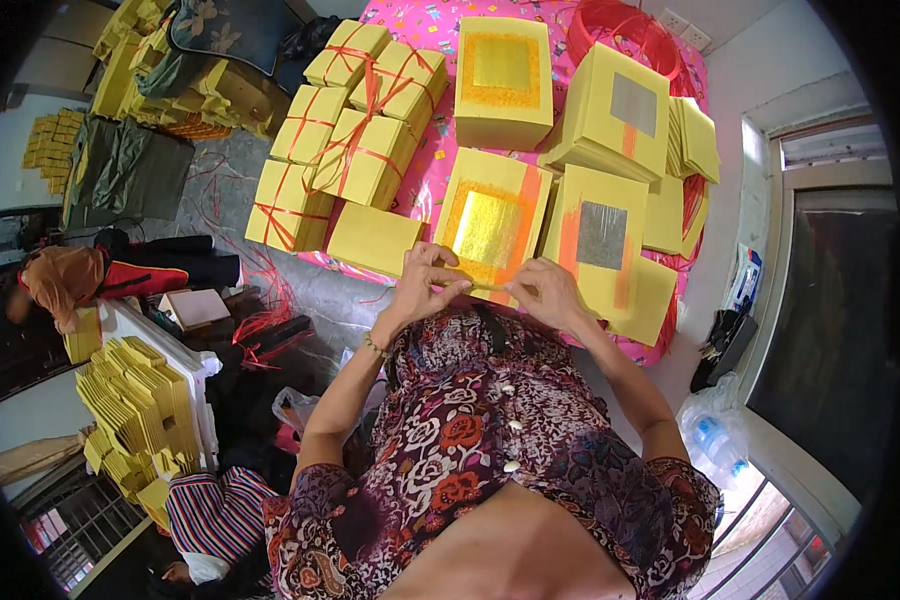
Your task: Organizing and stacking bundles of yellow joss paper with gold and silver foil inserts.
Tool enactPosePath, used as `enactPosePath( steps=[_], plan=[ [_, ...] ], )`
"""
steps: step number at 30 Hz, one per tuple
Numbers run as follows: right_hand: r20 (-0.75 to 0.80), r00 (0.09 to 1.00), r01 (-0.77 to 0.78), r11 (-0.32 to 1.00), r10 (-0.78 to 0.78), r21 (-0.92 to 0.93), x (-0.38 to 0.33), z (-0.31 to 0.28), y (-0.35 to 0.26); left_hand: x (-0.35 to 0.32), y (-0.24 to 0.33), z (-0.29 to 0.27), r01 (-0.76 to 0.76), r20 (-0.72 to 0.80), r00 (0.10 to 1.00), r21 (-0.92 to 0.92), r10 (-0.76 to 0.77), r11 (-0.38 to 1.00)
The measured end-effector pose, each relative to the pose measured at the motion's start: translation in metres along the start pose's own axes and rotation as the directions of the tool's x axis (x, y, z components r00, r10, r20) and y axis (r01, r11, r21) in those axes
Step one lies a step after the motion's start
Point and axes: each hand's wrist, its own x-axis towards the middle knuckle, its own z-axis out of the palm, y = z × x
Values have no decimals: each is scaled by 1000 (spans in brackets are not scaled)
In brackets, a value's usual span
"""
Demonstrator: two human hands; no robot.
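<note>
In front of me lies a stack of yellow paper sheets point(533, 200), the top one bearing a shiny gold foil square with orange borders. My left hand point(428, 284) is at its near left corner, fingers curled and thumb pressed at the paper's edge. My right hand point(552, 292) pinches the near right edge, thumb and fingers close together. To the right is a stack with a silver foil square point(602, 235) and orange stripes. A plain yellow block of paper point(373, 238) lies left of my left hand. The pinched edge is partly hidden by my fingers.
Bundles tied with red ribbon point(365, 150) stand at the left of the pink patterned table cover point(436, 190). Farther back are another gold-foil stack point(503, 125), a silver-foil stack point(580, 120) and a red basket point(582, 35). Two people point(70, 275) are at the left, near piled yellow paper point(135, 400).
</note>
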Motion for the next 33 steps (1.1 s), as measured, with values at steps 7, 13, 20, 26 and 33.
enactPosePath(
  steps=[7,13,20,26,33],
  plan=[
    [-8,1000,16,998,-16,-56,0,-2,-7,2,3,0,-3,-13,1000,24,4,1000],
    [-168,941,246,936,-293,-252,2,6,-25,4,4,-2,-17,-34,999,19,17,1000],
    [-84,965,224,945,-250,-237,5,17,-12,6,10,-12,-74,28,997,131,71,989],
    [-73,997,39,999,-40,-14,31,-23,-17,6,30,-6,-173,-235,937,333,259,927],
    [-162,985,-62,998,66,25,82,-54,17,42,31,21,-249,11,964,375,265,893]
  ],
)
